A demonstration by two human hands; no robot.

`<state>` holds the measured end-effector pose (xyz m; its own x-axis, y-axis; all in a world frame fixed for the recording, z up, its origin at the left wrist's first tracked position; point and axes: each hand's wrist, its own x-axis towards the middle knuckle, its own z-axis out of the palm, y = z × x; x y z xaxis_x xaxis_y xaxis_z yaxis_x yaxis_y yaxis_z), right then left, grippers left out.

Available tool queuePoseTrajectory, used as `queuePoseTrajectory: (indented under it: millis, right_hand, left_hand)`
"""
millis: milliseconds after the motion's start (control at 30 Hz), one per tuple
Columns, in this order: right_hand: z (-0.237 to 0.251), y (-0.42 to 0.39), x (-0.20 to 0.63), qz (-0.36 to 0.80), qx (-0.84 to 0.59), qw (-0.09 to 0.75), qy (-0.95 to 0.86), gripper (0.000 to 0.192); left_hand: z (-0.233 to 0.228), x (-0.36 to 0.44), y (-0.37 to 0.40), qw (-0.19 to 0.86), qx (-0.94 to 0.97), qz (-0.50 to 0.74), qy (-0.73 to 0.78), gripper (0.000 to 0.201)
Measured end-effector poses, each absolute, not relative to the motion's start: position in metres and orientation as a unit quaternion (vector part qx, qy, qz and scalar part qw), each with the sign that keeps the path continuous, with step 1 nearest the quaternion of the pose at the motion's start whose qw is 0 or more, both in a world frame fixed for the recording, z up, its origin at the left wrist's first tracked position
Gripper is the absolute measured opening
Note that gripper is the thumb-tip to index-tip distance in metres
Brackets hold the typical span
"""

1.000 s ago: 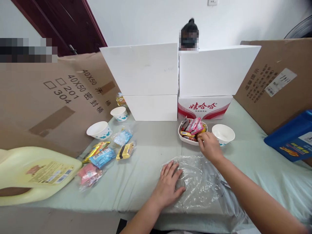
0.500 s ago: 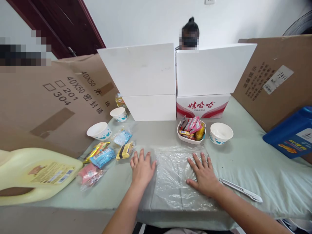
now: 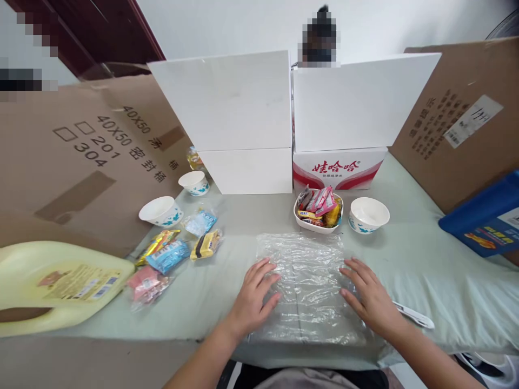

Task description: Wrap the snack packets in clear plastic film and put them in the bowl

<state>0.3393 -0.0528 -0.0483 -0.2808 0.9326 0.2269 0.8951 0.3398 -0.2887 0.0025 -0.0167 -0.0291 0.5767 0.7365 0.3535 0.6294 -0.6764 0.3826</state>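
A clear, crinkled plastic bag [image 3: 308, 292] lies flat at the front of the cloth-covered table. My left hand [image 3: 256, 294] rests at the bag's left edge, fingers apart and holding nothing. At its right edge is my right hand [image 3: 368, 294], also with fingers spread and nothing in them. Partly behind my right wrist lies a white utility knife [image 3: 416, 315]. Beyond the bag stands a white dish [image 3: 318, 226] filled with small wrapped snacks [image 3: 320, 202]. A paper bowl [image 3: 368, 215] with blue decoration stands just right of the dish.
On the left are wrapped snacks [image 3: 168, 256], two more bowls [image 3: 162, 212] and a pale yellow jug [image 3: 68, 286]. A blue bottle [image 3: 486, 221] stands right. Brown cardboard [image 3: 458, 119] flanks both sides; white boxes [image 3: 247, 170] line the back. A person is behind them.
My left hand has shifted right and nearer onto the bag's left edge. My right hand has slid right to the opposite edge, covering part of the knife. The camera view has tilted slightly.
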Motion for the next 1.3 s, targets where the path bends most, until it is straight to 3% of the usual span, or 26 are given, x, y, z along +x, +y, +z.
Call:
queuePoseTrajectory:
  millis: [67,167,233,333,400,600,800,967,1133,1300]
  right_hand:
    - [-0.041,-0.071,0.350,0.086,-0.487,0.179,-0.851,0.055]
    - [-0.040,-0.095,0.357,0.116,-0.399,0.126,-0.901,0.068]
    - [-0.045,-0.106,0.357,0.107,-0.387,0.108,-0.910,0.054]
    - [-0.046,-0.115,0.354,0.111,-0.401,0.123,-0.901,0.035]
    - [-0.040,-0.117,0.350,0.161,-0.413,0.138,-0.886,0.028]
    - [-0.017,-0.109,0.338,0.331,-0.495,0.192,-0.780,0.028]
    - [-0.033,-0.056,0.320,0.208,-0.619,0.274,-0.706,0.035]
    - [-0.053,-0.015,0.304,0.050,-0.683,0.193,-0.702,0.038]
    - [-0.066,-0.012,0.298,0.015,-0.696,0.167,-0.699,0.038]
    - [-0.069,-0.014,0.298,-0.036,-0.696,0.155,-0.701,0.036]
  left_hand:
    - [-0.016,-0.008,-0.028,0.155,0.892,0.246,0.347,0.021]
    - [-0.010,-0.021,-0.044,0.207,0.917,0.156,0.304,0.046]
    - [-0.013,-0.028,-0.053,0.205,0.925,0.109,0.301,0.047]
    - [-0.019,-0.037,-0.061,0.209,0.926,0.101,0.297,0.019]
    - [-0.015,-0.040,-0.064,0.251,0.913,0.113,0.301,0.019]
    - [0.008,-0.036,-0.049,0.365,0.811,0.125,0.439,0.019]
    - [0.002,-0.013,0.011,0.228,0.798,0.189,0.524,0.016]
    - [-0.028,0.007,0.049,0.086,0.793,0.197,0.570,0.018]
    - [-0.056,0.007,0.055,0.057,0.788,0.218,0.573,0.022]
    - [-0.047,0.002,0.053,-0.020,0.737,0.308,0.601,0.025]
